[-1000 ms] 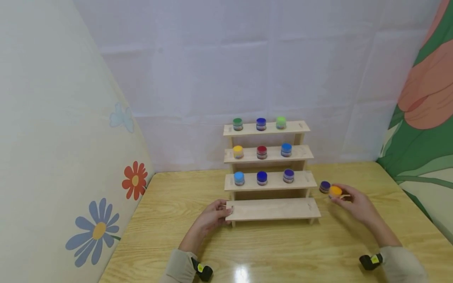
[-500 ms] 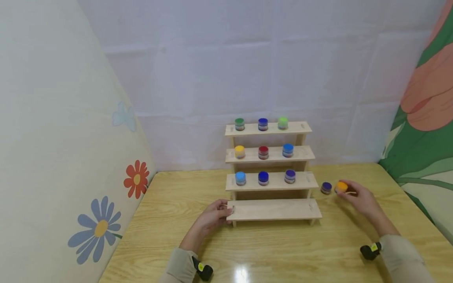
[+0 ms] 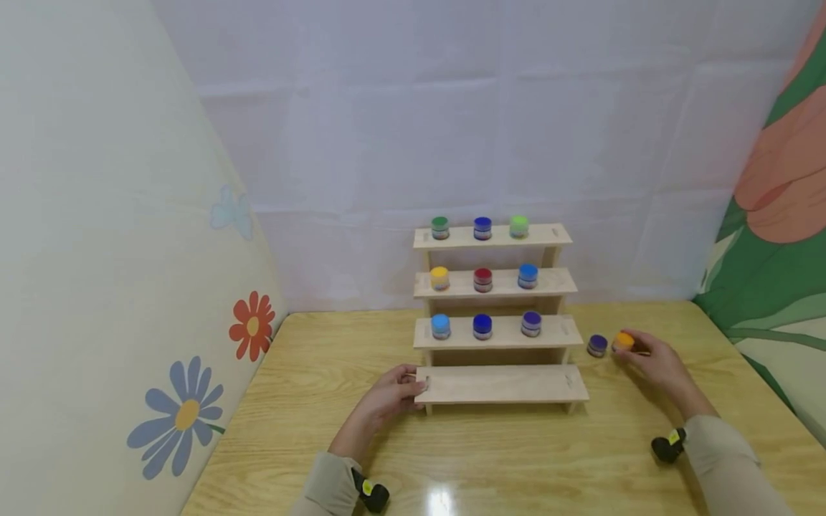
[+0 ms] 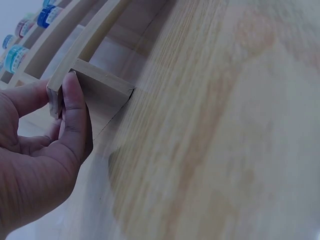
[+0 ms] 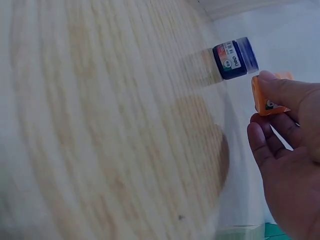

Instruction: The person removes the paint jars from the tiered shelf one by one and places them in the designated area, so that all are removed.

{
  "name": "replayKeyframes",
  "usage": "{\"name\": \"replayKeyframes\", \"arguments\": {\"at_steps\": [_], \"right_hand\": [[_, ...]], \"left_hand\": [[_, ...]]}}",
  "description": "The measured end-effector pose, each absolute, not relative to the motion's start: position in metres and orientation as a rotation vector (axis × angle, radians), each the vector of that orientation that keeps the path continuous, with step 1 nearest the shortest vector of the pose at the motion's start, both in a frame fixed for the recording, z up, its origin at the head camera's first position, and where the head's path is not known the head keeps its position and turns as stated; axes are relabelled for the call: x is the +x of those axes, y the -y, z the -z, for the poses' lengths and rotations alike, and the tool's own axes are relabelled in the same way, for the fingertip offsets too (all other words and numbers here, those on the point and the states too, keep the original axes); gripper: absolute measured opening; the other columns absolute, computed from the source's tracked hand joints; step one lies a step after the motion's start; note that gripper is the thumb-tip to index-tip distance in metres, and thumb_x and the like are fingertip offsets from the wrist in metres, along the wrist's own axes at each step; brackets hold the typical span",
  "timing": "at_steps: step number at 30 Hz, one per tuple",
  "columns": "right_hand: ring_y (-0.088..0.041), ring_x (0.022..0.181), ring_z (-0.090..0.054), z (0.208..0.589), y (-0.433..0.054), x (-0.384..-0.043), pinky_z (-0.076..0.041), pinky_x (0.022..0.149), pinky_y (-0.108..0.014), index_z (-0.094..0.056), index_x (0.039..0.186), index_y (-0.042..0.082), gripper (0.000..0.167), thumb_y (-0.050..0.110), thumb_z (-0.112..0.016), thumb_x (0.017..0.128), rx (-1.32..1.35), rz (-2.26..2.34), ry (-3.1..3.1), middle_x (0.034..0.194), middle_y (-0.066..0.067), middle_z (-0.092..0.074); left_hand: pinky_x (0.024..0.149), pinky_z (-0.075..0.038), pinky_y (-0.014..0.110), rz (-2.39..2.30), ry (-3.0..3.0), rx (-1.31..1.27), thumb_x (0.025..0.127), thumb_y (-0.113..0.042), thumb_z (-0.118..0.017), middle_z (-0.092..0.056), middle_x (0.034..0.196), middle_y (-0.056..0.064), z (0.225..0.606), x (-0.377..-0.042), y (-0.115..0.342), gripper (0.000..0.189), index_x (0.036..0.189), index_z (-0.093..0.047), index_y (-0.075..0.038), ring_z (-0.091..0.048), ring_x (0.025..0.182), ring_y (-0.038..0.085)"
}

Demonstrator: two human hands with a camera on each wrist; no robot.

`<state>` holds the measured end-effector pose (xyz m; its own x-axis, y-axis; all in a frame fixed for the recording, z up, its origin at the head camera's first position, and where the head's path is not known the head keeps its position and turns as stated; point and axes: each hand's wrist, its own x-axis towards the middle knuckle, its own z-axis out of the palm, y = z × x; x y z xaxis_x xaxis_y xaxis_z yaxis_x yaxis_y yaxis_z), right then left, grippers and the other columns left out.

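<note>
My left hand (image 3: 387, 395) pinches the left end of the lowest step of a wooden tiered rack (image 3: 500, 385), thumb on top and fingers beneath, as the left wrist view shows closely. To the rack's right, my right hand (image 3: 660, 365) holds an orange paint jar (image 5: 265, 96) between thumb and fingers, low at the table. A dark purple paint jar (image 3: 597, 345) stands just left of it, apart from my fingers. The three upper steps each carry three jars, among them a dark red jar (image 3: 482, 280) and a light blue jar (image 3: 441, 327). The lowest step is bare.
The wooden table (image 3: 323, 358) reaches back to a white cloth backdrop (image 3: 361, 179). A panel with painted flowers (image 3: 187, 416) rises on the left, and another with large green leaves (image 3: 774, 287) on the right.
My right hand has moved slightly right and down with the orange jar, away from the dark purple jar. The left hand keeps its hold on the rack.
</note>
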<state>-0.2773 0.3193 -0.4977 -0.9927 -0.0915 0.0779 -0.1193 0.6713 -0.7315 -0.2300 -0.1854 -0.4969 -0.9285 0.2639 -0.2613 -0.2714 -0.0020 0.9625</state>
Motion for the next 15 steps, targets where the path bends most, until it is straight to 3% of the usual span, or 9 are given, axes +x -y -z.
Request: {"name": "replayKeyframes", "arguments": {"at_steps": [9, 15], "right_hand": [[-0.048, 0.122, -0.053, 0.504, -0.322, -0.285, -0.044, 0.1, -0.052, -0.041, 0.145, -0.013, 0.063, 0.031, -0.059, 0.104, 0.147, -1.299, 2.844, 0.135, -0.037, -0.052], [-0.05, 0.125, -0.049, 0.507, -0.323, -0.29, -0.04, 0.105, -0.059, -0.038, 0.146, -0.014, 0.067, 0.034, -0.06, 0.103, 0.108, -1.367, 2.859, 0.14, -0.038, -0.048]], "left_hand": [[0.072, -0.057, 0.028, -1.976, -1.922, -0.02, 0.099, -0.003, -0.061, -0.057, 0.103, 0.009, 0.496, -0.229, 0.185, 0.043, 0.135, -0.042, 0.009, -0.064, 0.085, 0.015], [0.072, -0.057, 0.028, -1.972, -1.923, -0.011, 0.1, -0.004, -0.061, -0.056, 0.103, 0.009, 0.494, -0.228, 0.186, 0.044, 0.135, -0.04, 0.01, -0.064, 0.085, 0.015]]}}
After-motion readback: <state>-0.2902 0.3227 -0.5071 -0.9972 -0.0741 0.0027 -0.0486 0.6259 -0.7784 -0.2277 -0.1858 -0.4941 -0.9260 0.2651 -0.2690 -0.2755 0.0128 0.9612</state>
